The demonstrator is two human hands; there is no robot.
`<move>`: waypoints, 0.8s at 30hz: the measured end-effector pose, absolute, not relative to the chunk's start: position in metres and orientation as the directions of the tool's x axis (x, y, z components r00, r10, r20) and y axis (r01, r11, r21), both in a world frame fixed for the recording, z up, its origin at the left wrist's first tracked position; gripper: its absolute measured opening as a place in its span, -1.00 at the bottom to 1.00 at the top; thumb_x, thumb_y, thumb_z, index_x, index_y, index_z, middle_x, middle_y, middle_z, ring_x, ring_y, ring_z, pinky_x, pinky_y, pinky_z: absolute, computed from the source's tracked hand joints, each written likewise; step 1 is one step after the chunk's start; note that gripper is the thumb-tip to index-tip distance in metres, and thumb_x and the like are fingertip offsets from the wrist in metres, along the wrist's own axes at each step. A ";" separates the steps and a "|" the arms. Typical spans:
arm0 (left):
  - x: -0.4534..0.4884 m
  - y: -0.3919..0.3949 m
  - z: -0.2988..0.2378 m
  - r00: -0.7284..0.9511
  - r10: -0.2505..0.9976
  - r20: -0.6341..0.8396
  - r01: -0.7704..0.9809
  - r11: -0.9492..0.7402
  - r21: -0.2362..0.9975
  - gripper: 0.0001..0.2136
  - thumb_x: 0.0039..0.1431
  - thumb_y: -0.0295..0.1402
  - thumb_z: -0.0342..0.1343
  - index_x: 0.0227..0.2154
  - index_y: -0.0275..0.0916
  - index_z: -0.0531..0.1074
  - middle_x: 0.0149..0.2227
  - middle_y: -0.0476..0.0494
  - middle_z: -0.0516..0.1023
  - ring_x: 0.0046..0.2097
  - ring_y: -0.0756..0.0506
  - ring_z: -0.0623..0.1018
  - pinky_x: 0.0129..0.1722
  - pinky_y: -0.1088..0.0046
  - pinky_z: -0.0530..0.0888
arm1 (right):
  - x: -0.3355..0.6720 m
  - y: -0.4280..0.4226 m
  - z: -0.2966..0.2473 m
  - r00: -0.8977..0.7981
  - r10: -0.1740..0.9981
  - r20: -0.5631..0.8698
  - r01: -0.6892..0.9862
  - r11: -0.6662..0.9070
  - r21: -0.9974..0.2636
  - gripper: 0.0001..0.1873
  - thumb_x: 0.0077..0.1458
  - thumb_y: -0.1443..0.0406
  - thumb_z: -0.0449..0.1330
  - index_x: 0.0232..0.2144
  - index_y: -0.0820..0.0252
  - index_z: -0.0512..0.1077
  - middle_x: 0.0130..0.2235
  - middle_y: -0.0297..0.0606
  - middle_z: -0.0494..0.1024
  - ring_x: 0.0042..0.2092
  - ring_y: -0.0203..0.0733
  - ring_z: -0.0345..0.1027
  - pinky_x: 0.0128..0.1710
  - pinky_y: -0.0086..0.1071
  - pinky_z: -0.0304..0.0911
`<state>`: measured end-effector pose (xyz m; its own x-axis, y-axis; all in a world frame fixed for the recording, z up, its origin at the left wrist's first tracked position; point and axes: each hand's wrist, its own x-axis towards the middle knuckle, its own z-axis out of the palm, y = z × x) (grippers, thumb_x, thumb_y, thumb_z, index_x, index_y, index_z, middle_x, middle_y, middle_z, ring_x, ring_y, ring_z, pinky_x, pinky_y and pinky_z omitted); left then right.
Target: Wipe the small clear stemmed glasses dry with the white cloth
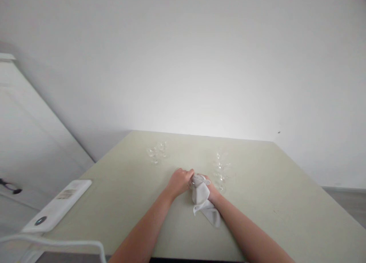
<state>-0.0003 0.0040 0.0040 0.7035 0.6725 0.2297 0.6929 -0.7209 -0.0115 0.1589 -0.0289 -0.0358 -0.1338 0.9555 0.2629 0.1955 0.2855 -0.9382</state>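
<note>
Right, widest first: a plain white wall (183,64) fills the top half, and below it a pale green table (286,202) runs toward us. On the far left stands a white cabinet (28,141). A flat white device (60,206) lies at the table's left edge, with a white cable (71,243) looping just in front of it.

Now the arms come in from the bottom and meet mid-table. The left hand (180,181) has its fingers curled tight around a small clear glass (192,183), held low over the tabletop. The right hand (211,192) is closed into a white cloth (204,204), pressing it against that glass. The cloth buries most of its fingers, so how they lie I cannot tell. The loose tail of the cloth trails back onto the table.

Two clusters of glasses wait behind. One group (156,153) is well apart to the left, while the other group (221,171) stands just beside the right hand.

And that is the danger, I'd say. A wide swing of the right wrist, or a flick of that cloth tail, could clip the near cluster and topple it. Squeezing hard on such thin glass could also crack it, and a slack left grip could let it slip.
</note>
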 end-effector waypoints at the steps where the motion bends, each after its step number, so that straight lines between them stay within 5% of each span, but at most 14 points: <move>1: 0.000 0.004 0.004 0.700 0.677 0.225 0.696 -0.718 -0.006 -0.91 0.20 -0.47 -0.04 -0.27 -0.23 0.33 -0.41 -0.13 0.57 -0.32 -0.10 0.54 -0.28 0.42 0.33 | 0.159 -0.028 -0.036 -0.135 0.956 0.261 0.192 0.283 -0.940 -0.72 -0.08 0.14 0.15 -0.67 0.12 0.23 -0.61 -0.35 0.30 -0.54 -0.27 0.08 -0.50 -0.37 0.14; 24: 0.000 0.002 0.006 0.674 0.716 0.181 0.720 -0.692 0.052 -0.90 0.16 -0.47 -0.02 -0.27 -0.21 0.33 -0.39 -0.13 0.58 -0.31 -0.11 0.55 -0.29 0.43 0.32 | 0.160 -0.029 -0.039 -0.121 0.958 0.259 0.225 0.281 -0.933 -0.78 -0.10 0.21 0.14 -0.66 0.15 0.26 -0.59 -0.33 0.32 -0.49 -0.23 0.15 -0.41 -0.37 0.18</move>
